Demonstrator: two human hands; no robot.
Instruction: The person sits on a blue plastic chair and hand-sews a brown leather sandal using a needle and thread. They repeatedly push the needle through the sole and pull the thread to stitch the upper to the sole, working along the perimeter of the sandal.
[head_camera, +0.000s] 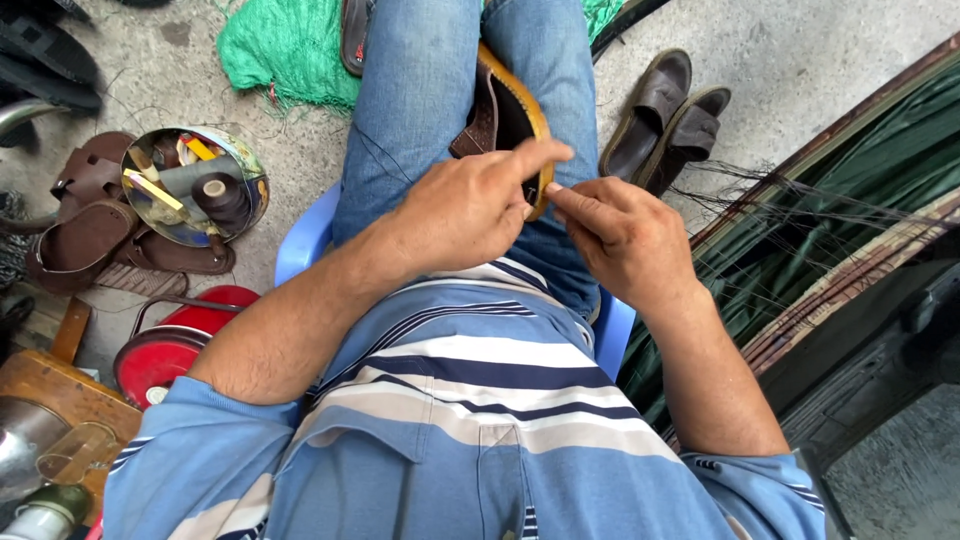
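Pinching tight with both grips, left hand and right hand, at the brown sandal lying on the lap. Sitting on a blue chair over grey floor.

The scene is viewed from a single head-worn camera, aimed steeply downward and held close above the blue, white and beige striped shirt, with grey concrete floor seen beyond it.

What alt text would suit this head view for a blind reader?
Looking down, a seated person's left hand and right hand meet over a brown sandal wedged between their knees. On the floor lie a round tin of tools, more sandals and green netting.
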